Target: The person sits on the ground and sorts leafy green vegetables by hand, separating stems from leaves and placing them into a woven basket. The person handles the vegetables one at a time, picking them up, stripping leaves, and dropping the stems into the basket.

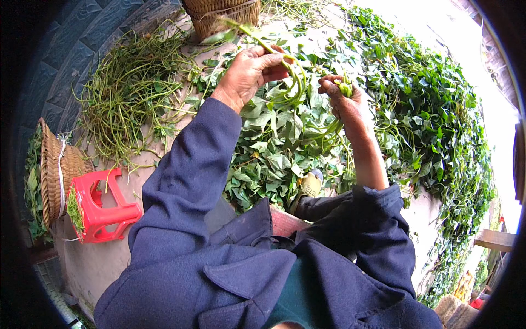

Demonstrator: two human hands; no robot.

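Note:
My left hand (255,74) pinches a long green vine stem (267,46) between thumb and fingers; one end points up towards a wicker basket and is blurred, the rest curls down between my hands. To its right, my right hand (343,96) is closed around a bunch of green stems (344,87), whose cut ends poke out above the fist while more hang below. Under both hands spreads a heap of leafy green vines (283,144).
Mostly bare stems (131,94) lie piled at the left. One wicker basket (222,18) stands at the top, another (51,172) at far left beside a red plastic stool (107,209) lying on its side. Leafy vines (427,127) cover the right. My shoe (312,183) touches the heap.

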